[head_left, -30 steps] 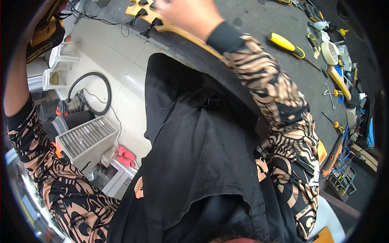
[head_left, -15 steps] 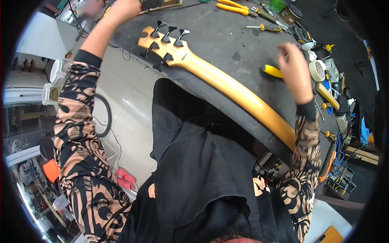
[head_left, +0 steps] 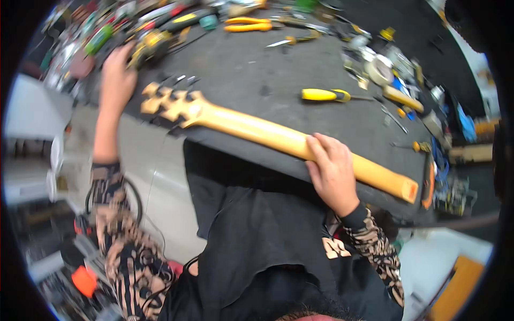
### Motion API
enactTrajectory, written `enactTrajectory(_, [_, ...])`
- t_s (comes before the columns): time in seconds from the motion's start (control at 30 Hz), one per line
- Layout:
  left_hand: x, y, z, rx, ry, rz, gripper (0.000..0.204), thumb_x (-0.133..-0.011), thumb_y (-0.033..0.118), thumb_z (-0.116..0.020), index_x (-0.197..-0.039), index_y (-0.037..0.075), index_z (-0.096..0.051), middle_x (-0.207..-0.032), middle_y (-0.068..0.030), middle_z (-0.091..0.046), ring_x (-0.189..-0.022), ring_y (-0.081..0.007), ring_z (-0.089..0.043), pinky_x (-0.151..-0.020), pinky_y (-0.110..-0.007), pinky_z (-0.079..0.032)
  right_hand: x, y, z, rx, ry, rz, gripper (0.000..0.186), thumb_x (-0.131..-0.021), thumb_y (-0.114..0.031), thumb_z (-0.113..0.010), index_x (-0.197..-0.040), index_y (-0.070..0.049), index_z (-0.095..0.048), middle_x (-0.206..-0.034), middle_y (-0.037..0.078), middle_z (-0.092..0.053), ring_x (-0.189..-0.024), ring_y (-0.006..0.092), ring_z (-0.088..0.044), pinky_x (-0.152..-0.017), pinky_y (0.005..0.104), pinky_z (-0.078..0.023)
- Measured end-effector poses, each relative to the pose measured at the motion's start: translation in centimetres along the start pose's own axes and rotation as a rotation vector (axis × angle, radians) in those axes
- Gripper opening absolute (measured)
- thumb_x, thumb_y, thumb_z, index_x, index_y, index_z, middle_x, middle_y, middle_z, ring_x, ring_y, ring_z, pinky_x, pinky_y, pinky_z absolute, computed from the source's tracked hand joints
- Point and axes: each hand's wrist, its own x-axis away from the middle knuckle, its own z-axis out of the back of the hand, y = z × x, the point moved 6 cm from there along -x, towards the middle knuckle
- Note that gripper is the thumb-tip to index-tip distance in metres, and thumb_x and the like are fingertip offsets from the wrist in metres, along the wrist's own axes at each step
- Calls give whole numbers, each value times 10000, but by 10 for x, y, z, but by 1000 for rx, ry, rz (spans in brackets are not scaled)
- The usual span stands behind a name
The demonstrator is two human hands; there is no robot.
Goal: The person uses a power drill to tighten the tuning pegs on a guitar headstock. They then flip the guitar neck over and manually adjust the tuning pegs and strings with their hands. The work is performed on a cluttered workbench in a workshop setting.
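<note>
A pale wooden guitar neck [head_left: 251, 131] lies diagonally along the bench's near edge, its back up, with the headstock [head_left: 171, 106] and black tuners at the left. My right hand [head_left: 332, 166] grips the neck toward its heel, fingers over the top and thumb at the near edge. Just beyond the headstock, my left hand [head_left: 118, 80] is blurred, fingers loosely extended beside a yellow-and-black power tool [head_left: 151, 47]; I cannot tell whether they touch it. A yellow screwdriver [head_left: 324, 95] lies beyond the neck.
The dark bench [head_left: 251, 75] carries orange pliers [head_left: 249, 24], tape rolls [head_left: 379, 71] and many hand tools along its back and right. Below left are a tiled floor [head_left: 163, 182], a vacuum hose [head_left: 138, 203] and an orange object [head_left: 84, 281]. A white surface [head_left: 428, 251] is lower right.
The yellow-and-black power tool has moved from the far left onto the bench. My right hand has moved down from the headstock, past open air, onto the neck near its heel.
</note>
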Motion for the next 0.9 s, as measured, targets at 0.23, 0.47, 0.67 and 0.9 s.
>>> enactTrajectory(0.23, [104,67,17,93,-216,-5,721,-862,-196,-600,-1514,110,-627,-1506,-139,-607,-1401,-369,-588,-1167,-463,-474,1,16,18,-40,13,4,566,-910,-173,-808,-1437,-54,-639,-1361,143,-629,-1273,353,-599,-1084,490,-473])
enactTrajectory(0.47, [111,64,-15,228,-41,38,785,-796,-170,-563,-1547,59,-579,-1520,-163,-584,-1401,-387,-583,-1209,-451,-451,-93,72,42,-30,236,-23,145,-944,-167,-759,-1057,-77,-749,-1047,99,-711,-1057,327,-669,-913,443,-529])
enactTrajectory(0.67, [121,67,-33,307,128,78,876,-734,-229,-562,-1555,73,-540,-1488,-173,-612,-1394,-384,-588,-1222,-453,-455,-179,131,-7,129,60,-153,161,-928,-222,-761,-931,-60,-756,-1011,122,-737,-1034,349,-727,-896,492,-587])
enactTrajectory(0.9, [136,63,-28,303,193,103,796,-803,-204,-560,-1553,61,-534,-1492,-170,-635,-1396,-385,-605,-1217,-448,-460,-194,125,-15,230,39,-57,136,-919,-178,-710,-933,-50,-754,-987,144,-759,-952,371,-753,-840,500,-610])
